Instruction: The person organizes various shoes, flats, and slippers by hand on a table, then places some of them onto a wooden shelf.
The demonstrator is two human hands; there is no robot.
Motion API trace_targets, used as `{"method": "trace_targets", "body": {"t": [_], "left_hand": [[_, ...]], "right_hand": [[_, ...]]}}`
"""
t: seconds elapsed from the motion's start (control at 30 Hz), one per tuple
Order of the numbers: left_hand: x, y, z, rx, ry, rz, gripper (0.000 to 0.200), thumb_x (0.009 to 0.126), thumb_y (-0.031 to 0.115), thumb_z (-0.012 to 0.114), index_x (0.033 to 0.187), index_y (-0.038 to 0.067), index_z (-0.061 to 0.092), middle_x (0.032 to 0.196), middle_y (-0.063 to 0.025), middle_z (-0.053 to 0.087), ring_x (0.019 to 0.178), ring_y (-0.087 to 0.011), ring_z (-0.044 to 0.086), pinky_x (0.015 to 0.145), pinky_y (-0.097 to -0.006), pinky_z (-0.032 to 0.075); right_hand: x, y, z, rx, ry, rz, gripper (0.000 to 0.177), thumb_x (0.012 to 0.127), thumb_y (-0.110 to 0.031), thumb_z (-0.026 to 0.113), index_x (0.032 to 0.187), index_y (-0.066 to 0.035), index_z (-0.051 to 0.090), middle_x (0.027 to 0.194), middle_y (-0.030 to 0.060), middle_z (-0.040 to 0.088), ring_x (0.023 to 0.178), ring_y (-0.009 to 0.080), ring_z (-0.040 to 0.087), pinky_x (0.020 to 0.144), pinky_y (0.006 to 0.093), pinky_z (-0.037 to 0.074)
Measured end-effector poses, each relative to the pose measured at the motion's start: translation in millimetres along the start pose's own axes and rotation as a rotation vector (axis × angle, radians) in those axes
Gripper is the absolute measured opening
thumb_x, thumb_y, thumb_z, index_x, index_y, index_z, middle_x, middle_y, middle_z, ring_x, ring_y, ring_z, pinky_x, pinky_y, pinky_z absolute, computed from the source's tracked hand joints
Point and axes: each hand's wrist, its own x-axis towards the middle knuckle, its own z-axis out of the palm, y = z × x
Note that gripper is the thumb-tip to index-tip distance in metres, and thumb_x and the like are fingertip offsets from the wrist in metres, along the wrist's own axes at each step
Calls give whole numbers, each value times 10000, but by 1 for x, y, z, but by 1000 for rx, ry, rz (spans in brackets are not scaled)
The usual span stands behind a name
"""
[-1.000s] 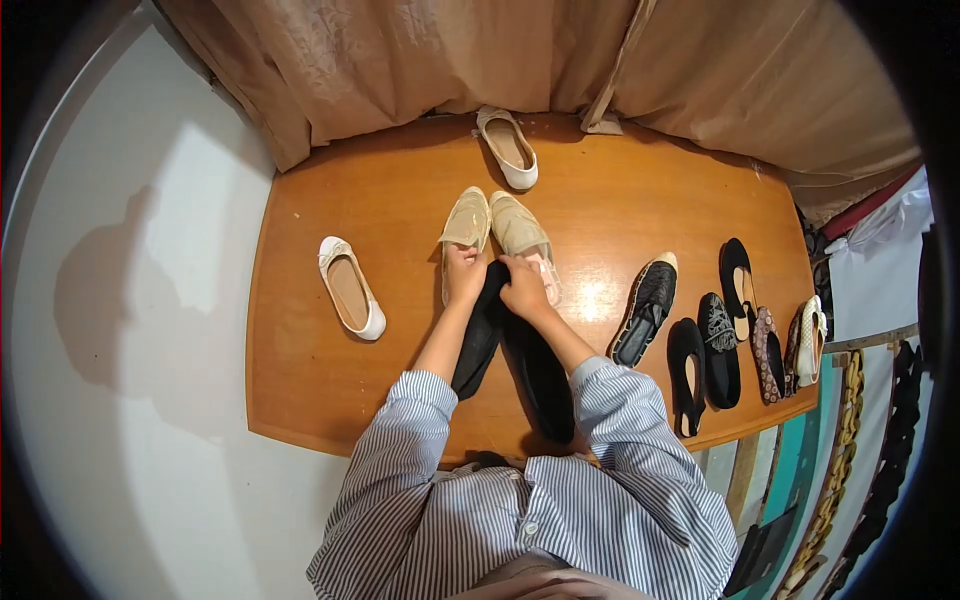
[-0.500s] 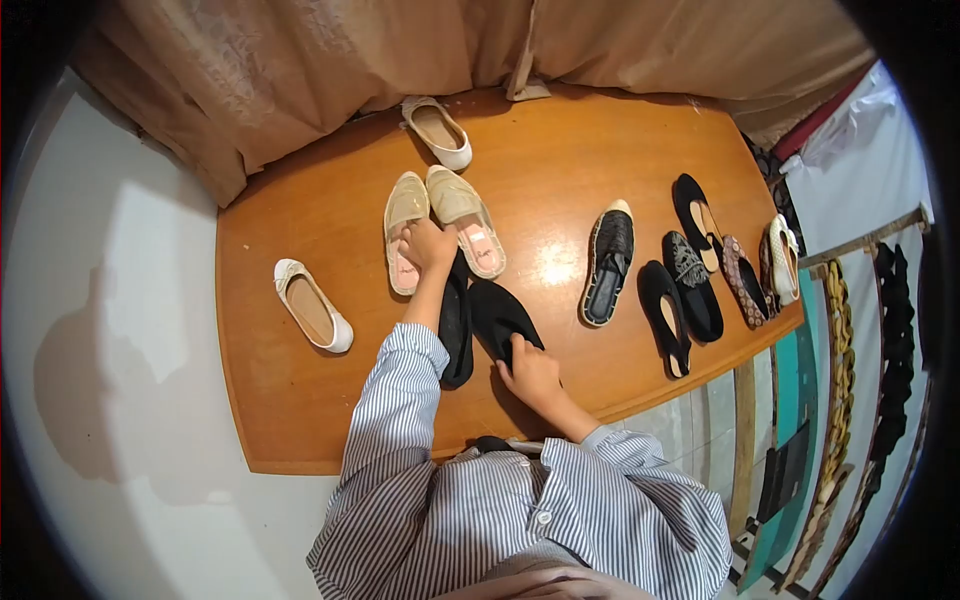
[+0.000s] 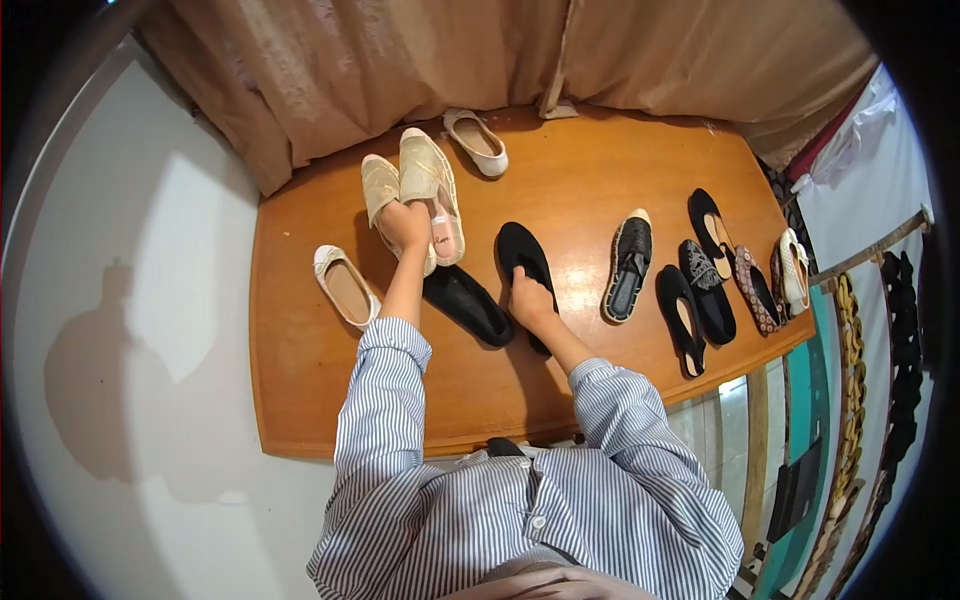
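My left hand point(image 3: 404, 228) is closed on a pair of cream-gold mules, pinching them where they meet. The left mule point(image 3: 379, 185) is tilted and partly behind the right mule point(image 3: 424, 165), whose pink insole shows. Below them a black flat shoe point(image 3: 468, 305) lies slanted on the table. My right hand point(image 3: 531, 300) is closed around the side of the other black flat shoe point(image 3: 520, 242), thumb at its opening; the fingers underneath are hidden.
The wooden table point(image 3: 400, 410) also bears a white flat point(image 3: 370, 296) at left, another white flat point(image 3: 482, 152) at the back, a black espadrille point(image 3: 630, 262) and several flats at right. A brown curtain point(image 3: 420, 60) borders the back, a white wall point(image 3: 120, 250) the left.
My left hand has shifted the mules left and tilted them up. My right hand has moved its black shoe away from the other, which now lies at a different angle. The camera view has shifted slightly.
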Motion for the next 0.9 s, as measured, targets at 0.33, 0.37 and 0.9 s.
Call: {"method": "trace_targets", "body": {"t": [0.33,0.37,0.9], "left_hand": [[7,-34,-68,112,-10,-46,272,696,176,536,851,-33,616,804,-247,603,773,-413,563,698,-438,435],[1,-37,-69,153,-62,-76,271,706,189,538,838,-34,617,801,-244,605,766,-410,564,694,-434,436],[-169,220,34,-286,-659,402,240,671,161,547,815,-17,620,797,-233,605,764,-395,574,692,-420,450]], "right_hand": [[33,-64,21,0,-149,56,443,756,-267,604,1080,-27,419,1053,215,543,963,339,555,798,420,461],[32,-62,27,-39,-143,68,454,718,-235,630,1069,-35,422,1023,183,564,938,333,571,793,417,468],[-96,129,-169,135,428,563,305,787,-181,534,966,40,424,879,258,592,853,395,581,749,455,462]]}}
